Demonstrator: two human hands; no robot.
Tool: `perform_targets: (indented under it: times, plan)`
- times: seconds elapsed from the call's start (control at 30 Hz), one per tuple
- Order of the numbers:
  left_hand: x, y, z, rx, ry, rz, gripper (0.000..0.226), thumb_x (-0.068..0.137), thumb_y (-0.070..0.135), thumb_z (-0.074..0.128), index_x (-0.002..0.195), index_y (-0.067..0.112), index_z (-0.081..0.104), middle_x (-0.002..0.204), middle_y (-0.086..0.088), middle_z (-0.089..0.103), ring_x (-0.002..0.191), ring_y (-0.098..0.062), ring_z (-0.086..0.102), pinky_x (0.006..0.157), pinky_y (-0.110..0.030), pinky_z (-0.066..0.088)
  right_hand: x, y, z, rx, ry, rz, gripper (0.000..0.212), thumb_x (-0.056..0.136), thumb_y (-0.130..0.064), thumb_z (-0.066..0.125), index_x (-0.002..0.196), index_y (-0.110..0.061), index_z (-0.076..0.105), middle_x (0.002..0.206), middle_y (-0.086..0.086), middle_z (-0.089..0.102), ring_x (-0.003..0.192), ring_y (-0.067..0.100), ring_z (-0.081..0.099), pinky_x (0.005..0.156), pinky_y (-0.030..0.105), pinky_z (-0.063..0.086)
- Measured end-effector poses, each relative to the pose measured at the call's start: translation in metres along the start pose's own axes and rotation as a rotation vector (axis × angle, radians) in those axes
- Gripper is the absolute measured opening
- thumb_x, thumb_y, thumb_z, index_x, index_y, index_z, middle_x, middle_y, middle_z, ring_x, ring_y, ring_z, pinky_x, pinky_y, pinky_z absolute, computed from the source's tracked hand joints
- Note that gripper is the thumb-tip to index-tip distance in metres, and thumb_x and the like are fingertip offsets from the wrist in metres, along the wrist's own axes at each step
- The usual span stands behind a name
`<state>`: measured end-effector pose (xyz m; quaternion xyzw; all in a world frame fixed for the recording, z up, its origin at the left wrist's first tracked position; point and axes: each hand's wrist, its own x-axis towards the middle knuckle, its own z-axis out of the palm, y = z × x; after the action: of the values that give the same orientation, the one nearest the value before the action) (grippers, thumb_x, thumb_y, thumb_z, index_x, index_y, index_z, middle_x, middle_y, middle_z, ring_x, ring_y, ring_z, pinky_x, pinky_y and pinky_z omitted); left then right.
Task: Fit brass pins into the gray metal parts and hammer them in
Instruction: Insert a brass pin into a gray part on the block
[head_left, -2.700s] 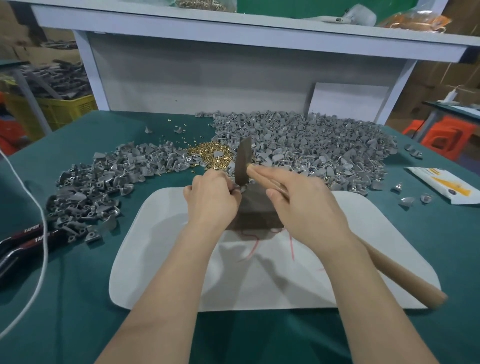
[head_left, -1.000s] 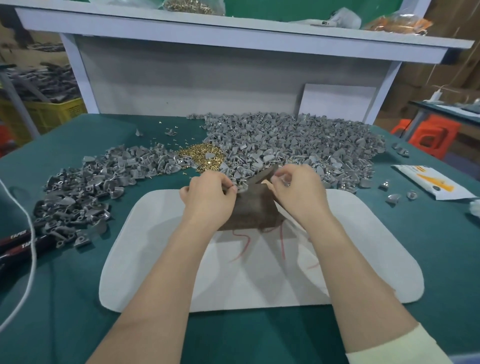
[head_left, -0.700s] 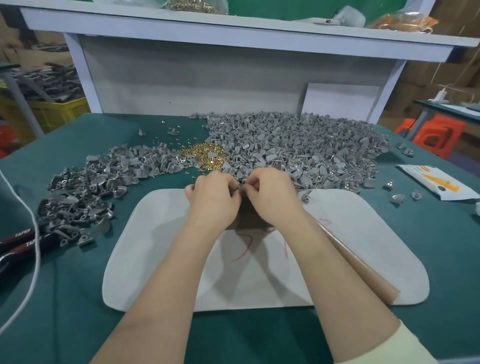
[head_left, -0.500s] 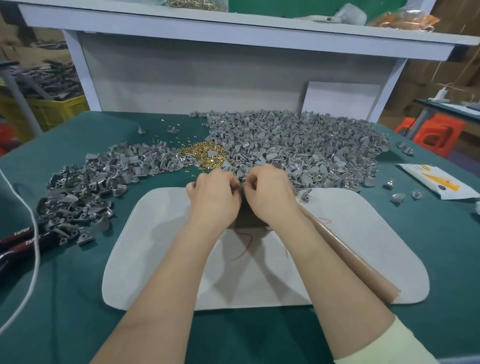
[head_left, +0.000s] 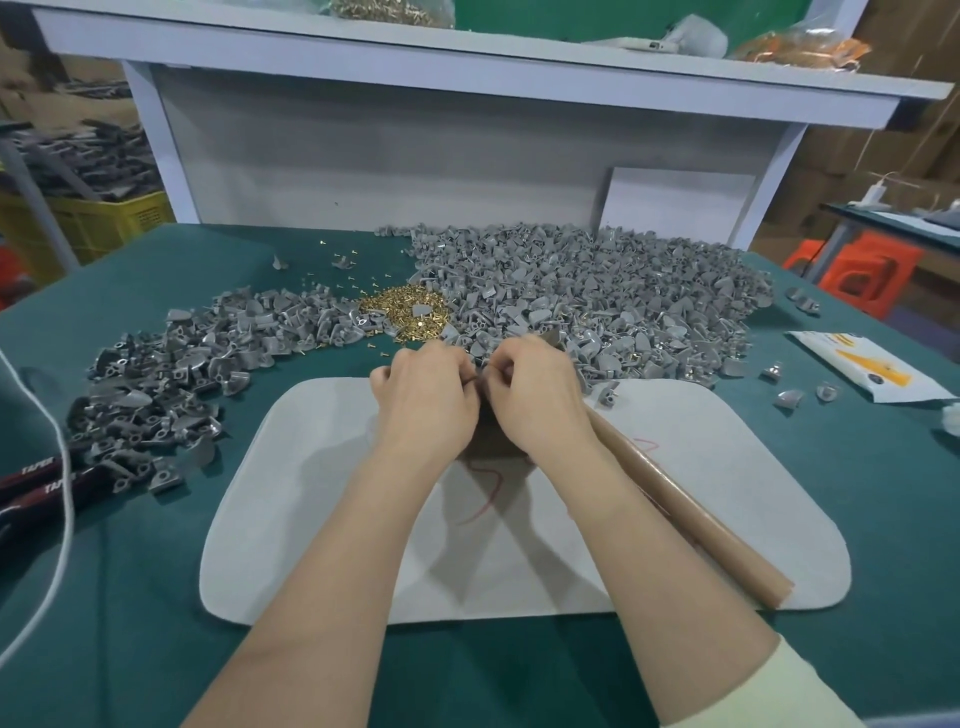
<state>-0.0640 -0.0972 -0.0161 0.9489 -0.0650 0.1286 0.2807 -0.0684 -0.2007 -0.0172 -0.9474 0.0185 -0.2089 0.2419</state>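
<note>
My left hand (head_left: 423, 402) and my right hand (head_left: 540, 400) meet fingertip to fingertip over a dark metal block (head_left: 485, 439) on the white mat (head_left: 322, 519). Both have curled fingers and pinch one small gray metal part (head_left: 477, 382) between them. The part is mostly hidden, and I cannot see whether a pin is in it. The hammer's wooden handle (head_left: 691, 514) lies on the mat under my right forearm. Brass pins (head_left: 405, 312) sit in a small heap beyond my hands. Gray parts lie in a big pile (head_left: 597, 296) on the right and a smaller pile (head_left: 171, 374) on the left.
A green cloth (head_left: 130, 597) covers the table. Red-handled pliers (head_left: 36, 473) and a white cord (head_left: 57, 519) lie at the left edge. A white and yellow packet (head_left: 862, 366) and a few loose parts (head_left: 789, 397) lie at the right. A white shelf (head_left: 467, 67) stands behind.
My right hand held the hammer raised over the block, then laid it on the mat. It reached to the gray pile and came back to meet my left hand, which stayed at the block.
</note>
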Motion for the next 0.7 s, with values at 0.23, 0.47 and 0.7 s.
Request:
perform_targets:
  times: [0.23,0.47,0.7]
  plan:
    - [0.001,-0.001,0.0,-0.014,-0.001,-0.006,0.01,0.093,0.028,0.056,0.088,0.026,0.065,0.108,0.004,0.063,0.112,-0.025,0.049,0.092,-0.038,0.029,0.004,0.013,-0.013,0.123,-0.149,0.026,0.019,0.093,-0.017,0.053,0.095,-0.018,0.072,0.096,0.003,0.069,0.09,0.019,0.058,0.079,0.022,0.041]
    - [0.002,-0.003,0.001,-0.029,-0.015,-0.015,0.011,0.091,0.028,0.056,0.089,0.025,0.067,0.109,0.004,0.064,0.11,-0.024,0.05,0.095,-0.039,0.032,0.003,0.041,-0.039,0.064,-0.027,0.206,0.018,0.092,-0.019,0.053,0.097,-0.018,0.07,0.099,0.007,0.07,0.096,0.026,0.063,0.088,0.034,0.049]
    - [0.002,-0.002,0.001,-0.049,-0.01,-0.025,0.007,0.088,0.03,0.06,0.085,0.027,0.066,0.106,0.004,0.065,0.11,-0.025,0.051,0.094,-0.04,0.033,-0.005,0.037,-0.042,0.142,0.008,0.139,0.017,0.086,-0.024,0.063,0.102,-0.019,0.069,0.097,-0.001,0.067,0.092,0.017,0.06,0.086,0.031,0.047]
